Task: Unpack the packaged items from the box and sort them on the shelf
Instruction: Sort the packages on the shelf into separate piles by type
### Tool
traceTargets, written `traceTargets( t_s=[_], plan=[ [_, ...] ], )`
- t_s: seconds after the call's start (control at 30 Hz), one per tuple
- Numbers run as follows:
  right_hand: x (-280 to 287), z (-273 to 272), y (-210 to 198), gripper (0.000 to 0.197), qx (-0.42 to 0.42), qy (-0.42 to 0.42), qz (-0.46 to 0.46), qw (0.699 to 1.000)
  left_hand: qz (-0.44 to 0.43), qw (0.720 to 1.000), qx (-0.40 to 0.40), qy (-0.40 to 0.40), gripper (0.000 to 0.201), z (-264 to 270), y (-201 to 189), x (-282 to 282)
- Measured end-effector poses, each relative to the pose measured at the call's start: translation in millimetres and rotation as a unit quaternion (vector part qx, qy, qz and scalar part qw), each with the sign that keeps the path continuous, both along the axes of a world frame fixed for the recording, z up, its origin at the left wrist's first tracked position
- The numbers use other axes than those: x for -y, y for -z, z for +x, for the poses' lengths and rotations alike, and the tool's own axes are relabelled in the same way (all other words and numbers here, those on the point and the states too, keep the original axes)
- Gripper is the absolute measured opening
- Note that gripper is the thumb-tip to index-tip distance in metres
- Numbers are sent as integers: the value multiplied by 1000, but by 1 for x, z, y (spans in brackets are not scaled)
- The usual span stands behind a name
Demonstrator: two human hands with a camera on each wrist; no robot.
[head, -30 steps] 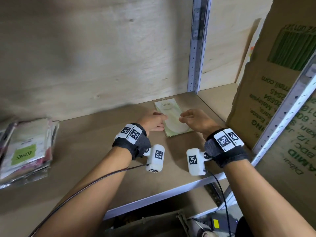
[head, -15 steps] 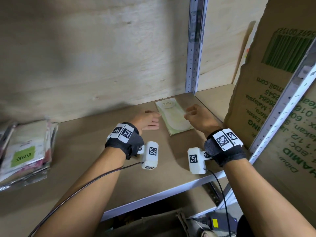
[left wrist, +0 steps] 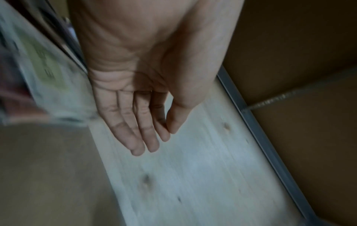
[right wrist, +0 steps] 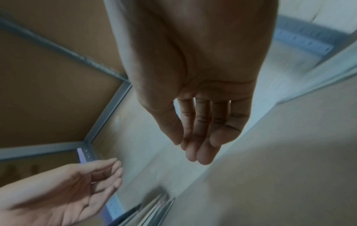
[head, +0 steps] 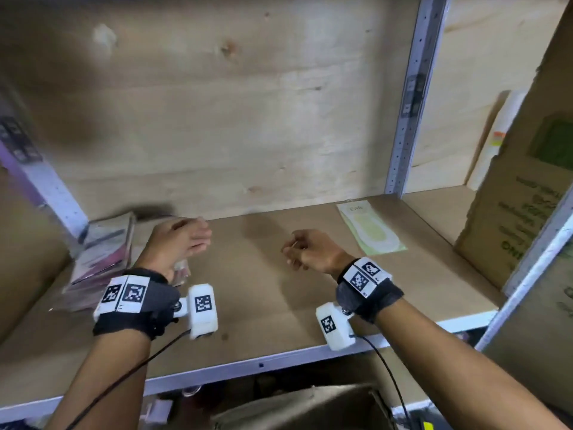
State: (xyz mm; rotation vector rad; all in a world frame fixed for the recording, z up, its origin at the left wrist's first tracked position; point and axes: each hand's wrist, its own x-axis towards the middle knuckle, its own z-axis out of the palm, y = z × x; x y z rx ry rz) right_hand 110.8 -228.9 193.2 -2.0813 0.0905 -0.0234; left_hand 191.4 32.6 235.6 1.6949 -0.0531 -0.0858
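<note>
A pale green insole packet (head: 370,228) lies flat on the brown shelf board (head: 266,290), near the back right by the metal upright. A stack of packaged items (head: 99,252) sits at the shelf's left end. My left hand (head: 183,240) hovers just right of that stack with fingers straight and empty; the left wrist view shows the left hand (left wrist: 146,125) flat, with the stack (left wrist: 44,73) beside it. My right hand (head: 302,251) hangs over the middle of the shelf, fingers loosely relaxed and holding nothing. The right hand (right wrist: 199,137) in the right wrist view is empty too.
A tall cardboard box (head: 521,193) with green print stands at the right end of the shelf. A grey metal upright (head: 409,97) divides the plywood back wall. Another upright (head: 40,181) stands at the left. Below the shelf edge a cardboard box (head: 304,408) shows.
Both hands have let go of the green insole packet and moved left, away from it. The left hand now hovers beside the stack on the left. The view has swung left.
</note>
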Motion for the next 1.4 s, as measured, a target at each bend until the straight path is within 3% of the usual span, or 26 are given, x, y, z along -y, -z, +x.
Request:
traceTargets(
  t_s=[0.13,0.3,0.37,0.5,0.57,0.7,0.83,0.93,1.03,1.13,1.23,1.3,1.37,1.4],
  plan=[
    [-65,46,6,6,-17,-44,-26,999,-46,996,-8,-73,14,8,-1,-66],
    [-148,102,10,12,-24,-48,21,998,-72,988,-16,-134,10,11,0,-121],
    [-174,119,12,21,-28,-38,34,998,-75,987,-17,-139,14,10,1,-129],
    [-209,141,23,54,-42,-27,-34,998,-49,987,-17,-149,11,6,1,-146],
    [-212,146,31,53,-33,-25,-38,998,-33,987,-16,-156,10,5,1,-151],
    [-199,139,33,26,-27,-45,-13,999,-3,986,-12,-166,10,6,2,-155],
    [-175,118,20,29,-69,-30,-7,997,-22,985,-15,-168,19,9,6,-142],
    [-153,94,6,28,-80,-24,99,992,-41,990,0,-135,18,7,12,-119],
    [-130,64,-16,37,-49,-11,216,975,125,989,70,-30,43,5,19,-90],
    [-97,40,-42,34,-28,-12,274,961,282,952,108,50,64,-2,23,-55],
    [-66,22,-60,24,-20,-15,295,955,341,918,196,51,49,-5,25,-22],
    [-45,13,-68,20,-23,-14,307,951,300,919,250,51,26,-9,24,-2],
    [-28,5,-73,30,-24,-4,325,945,251,925,279,55,3,-15,21,13],
    [-19,0,-75,38,-19,5,338,941,239,925,290,51,15,-18,20,22]
  ],
)
